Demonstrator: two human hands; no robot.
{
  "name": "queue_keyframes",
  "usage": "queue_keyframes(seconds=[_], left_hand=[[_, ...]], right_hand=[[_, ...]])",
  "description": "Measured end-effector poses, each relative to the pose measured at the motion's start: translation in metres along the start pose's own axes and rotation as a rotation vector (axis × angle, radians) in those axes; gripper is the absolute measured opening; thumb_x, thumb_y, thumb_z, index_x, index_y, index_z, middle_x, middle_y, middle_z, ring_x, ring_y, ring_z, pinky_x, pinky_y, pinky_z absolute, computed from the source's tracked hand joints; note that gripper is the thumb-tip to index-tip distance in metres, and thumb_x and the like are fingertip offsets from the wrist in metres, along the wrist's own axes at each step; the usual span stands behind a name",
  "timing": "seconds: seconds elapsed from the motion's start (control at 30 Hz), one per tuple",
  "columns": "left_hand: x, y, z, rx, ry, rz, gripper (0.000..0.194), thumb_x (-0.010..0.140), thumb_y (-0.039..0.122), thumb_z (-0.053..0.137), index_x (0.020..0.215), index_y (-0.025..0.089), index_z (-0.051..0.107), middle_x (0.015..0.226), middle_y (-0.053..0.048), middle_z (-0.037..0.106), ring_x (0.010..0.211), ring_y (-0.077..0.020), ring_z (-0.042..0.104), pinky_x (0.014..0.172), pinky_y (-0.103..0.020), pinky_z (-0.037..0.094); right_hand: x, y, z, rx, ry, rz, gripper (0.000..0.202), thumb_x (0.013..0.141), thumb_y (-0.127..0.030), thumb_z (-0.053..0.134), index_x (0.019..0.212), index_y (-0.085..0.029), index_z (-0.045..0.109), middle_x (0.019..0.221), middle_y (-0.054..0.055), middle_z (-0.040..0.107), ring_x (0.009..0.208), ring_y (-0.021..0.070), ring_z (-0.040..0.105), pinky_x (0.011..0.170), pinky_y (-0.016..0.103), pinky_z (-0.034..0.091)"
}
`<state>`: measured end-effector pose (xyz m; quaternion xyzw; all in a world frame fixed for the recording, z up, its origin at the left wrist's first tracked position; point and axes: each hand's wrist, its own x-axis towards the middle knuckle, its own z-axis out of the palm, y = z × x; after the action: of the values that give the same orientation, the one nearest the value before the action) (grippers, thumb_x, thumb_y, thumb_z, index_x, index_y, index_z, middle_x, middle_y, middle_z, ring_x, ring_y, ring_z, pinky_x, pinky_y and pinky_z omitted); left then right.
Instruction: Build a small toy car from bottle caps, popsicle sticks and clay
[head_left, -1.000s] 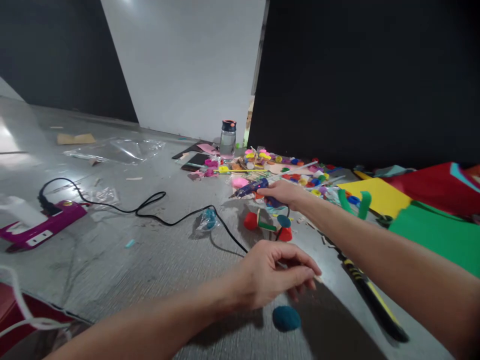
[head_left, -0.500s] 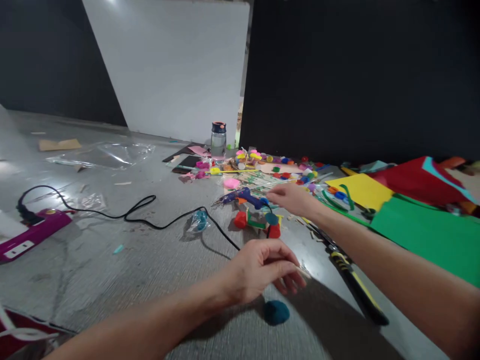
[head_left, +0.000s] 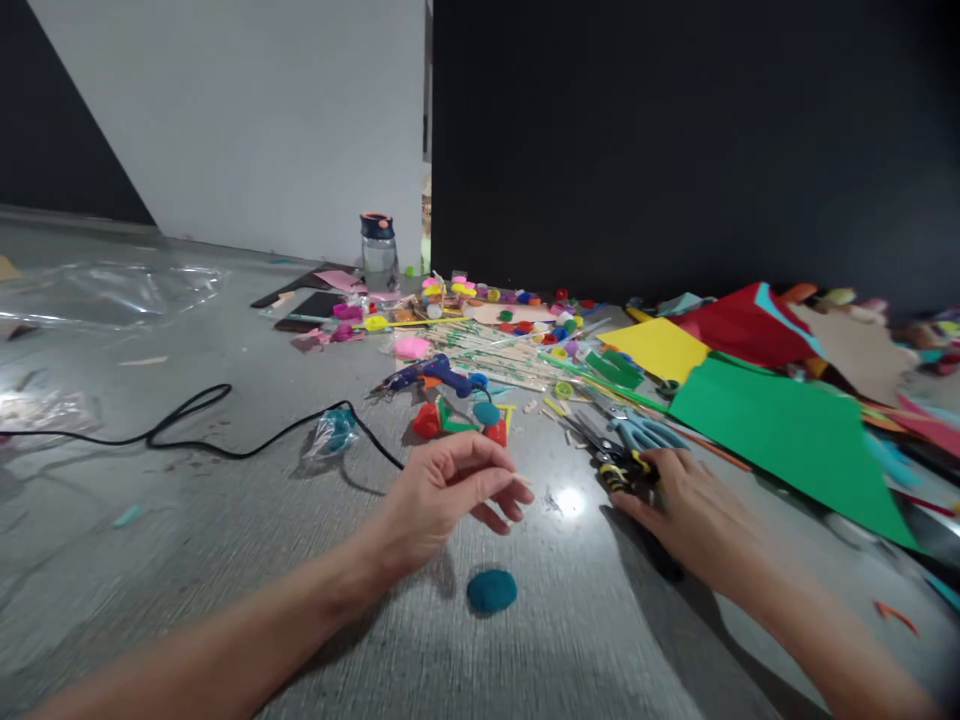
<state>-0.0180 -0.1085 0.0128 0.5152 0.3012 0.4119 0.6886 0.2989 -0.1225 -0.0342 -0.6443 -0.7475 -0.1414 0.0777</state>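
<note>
My left hand is closed in a pinch on a small pale wooden stick, raised above the grey table. On the right, my right hand has its thumb and fingers around the black-and-yellow handles of a pair of pliers, whose dark jaws point away from me. Blue-handled scissors lie just beyond them. Below my left hand a flat dark-teal oval piece rests on the table. A small red, green and teal construction sits behind my left hand.
A blue glue gun lies further back, its black cord running left. Several thin sticks and coloured caps are spread behind it. Coloured sheets, including a green one, cover the right. A water bottle stands by the panels.
My right hand has moved from beside the glue gun to the pliers and taken hold of their handles. My left hand keeps its pinch. The view has turned right.
</note>
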Motion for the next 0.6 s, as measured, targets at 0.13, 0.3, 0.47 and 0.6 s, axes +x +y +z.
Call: queue_keyframes(seconds=[0.13,0.3,0.47,0.6], left_hand=[[0.0,0.002,-0.001,-0.08,0.004,0.002,0.01,0.088,0.023,0.069,0.089,0.014,0.064,0.084,-0.006,0.079,0.069,-0.0151,0.073,0.065,-0.028,0.06],[-0.001,0.003,-0.001,-0.206,-0.028,-0.037,0.01,0.086,0.018,0.073,0.089,0.015,0.064,0.086,-0.007,0.08,0.073,-0.0159,0.075,0.069,-0.028,0.061],[-0.002,0.001,0.0,-0.279,-0.027,-0.071,0.009,0.087,0.017,0.073,0.086,0.015,0.065,0.086,-0.006,0.079,0.073,-0.0149,0.074,0.067,-0.026,0.06],[-0.003,-0.002,0.002,-0.334,-0.005,-0.095,0.006,0.087,0.013,0.071,0.084,0.014,0.066,0.09,-0.006,0.077,0.077,-0.0141,0.072,0.066,-0.025,0.06]], right_hand=[[-0.012,-0.001,0.003,0.008,0.016,0.003,0.062,0.091,-0.065,0.05,0.12,-0.011,0.053,0.108,0.021,0.063,0.1,0.0392,0.065,0.079,0.052,0.055],[-0.019,0.001,0.0,0.037,0.018,-0.04,0.051,0.091,-0.054,0.048,0.122,-0.014,0.05,0.108,0.02,0.062,0.1,0.0402,0.063,0.085,0.057,0.055],[-0.02,-0.001,-0.002,0.12,0.0,-0.031,0.053,0.086,-0.049,0.054,0.126,-0.016,0.049,0.109,0.019,0.065,0.099,0.0394,0.065,0.085,0.058,0.056],[-0.026,-0.007,-0.011,0.356,-0.025,0.013,0.053,0.086,-0.053,0.056,0.13,-0.025,0.048,0.114,0.016,0.067,0.094,0.0377,0.07,0.075,0.054,0.06]])
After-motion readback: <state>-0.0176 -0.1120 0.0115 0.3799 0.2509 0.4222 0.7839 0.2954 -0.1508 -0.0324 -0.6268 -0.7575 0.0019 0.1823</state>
